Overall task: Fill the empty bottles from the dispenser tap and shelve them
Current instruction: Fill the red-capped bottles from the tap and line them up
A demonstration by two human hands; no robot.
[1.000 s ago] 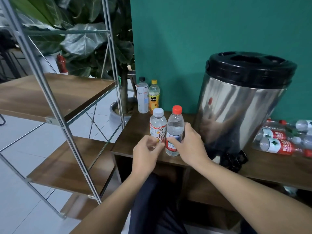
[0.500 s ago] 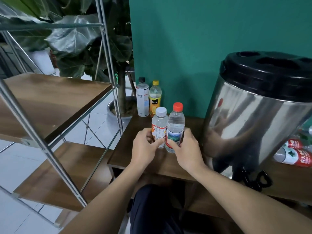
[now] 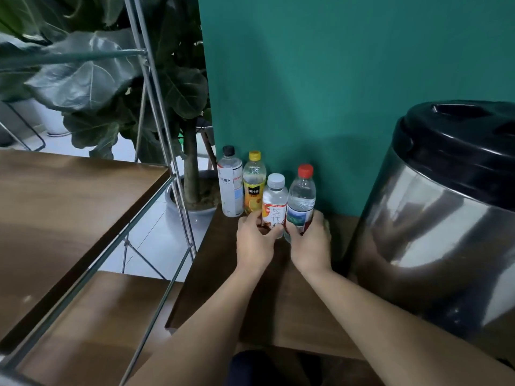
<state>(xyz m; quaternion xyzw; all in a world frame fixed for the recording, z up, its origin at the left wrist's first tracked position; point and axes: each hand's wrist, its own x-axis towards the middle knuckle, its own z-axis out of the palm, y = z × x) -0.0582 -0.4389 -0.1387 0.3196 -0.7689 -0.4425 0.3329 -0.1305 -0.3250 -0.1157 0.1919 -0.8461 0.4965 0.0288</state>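
Two small bottles stand upright side by side on the dark wooden table (image 3: 278,302). My left hand (image 3: 255,240) grips the white-capped bottle (image 3: 274,201) with an orange and white label. My right hand (image 3: 310,243) grips the red-capped clear bottle (image 3: 301,199). Right behind them stand a black-capped white bottle (image 3: 230,182) and a yellow-capped juice bottle (image 3: 253,183), close to the green wall. The steel dispenser (image 3: 437,235) with a black lid fills the right side; its tap is out of view.
A metal-framed rack stands at the left, with an upper wooden shelf (image 3: 64,207) and a lower one (image 3: 92,330). A potted plant (image 3: 192,190) sits on the floor between the rack and the table.
Both hands have slid the two bottles farther back on the table, up to the two bottles by the wall. The camera has moved closer and to the left.
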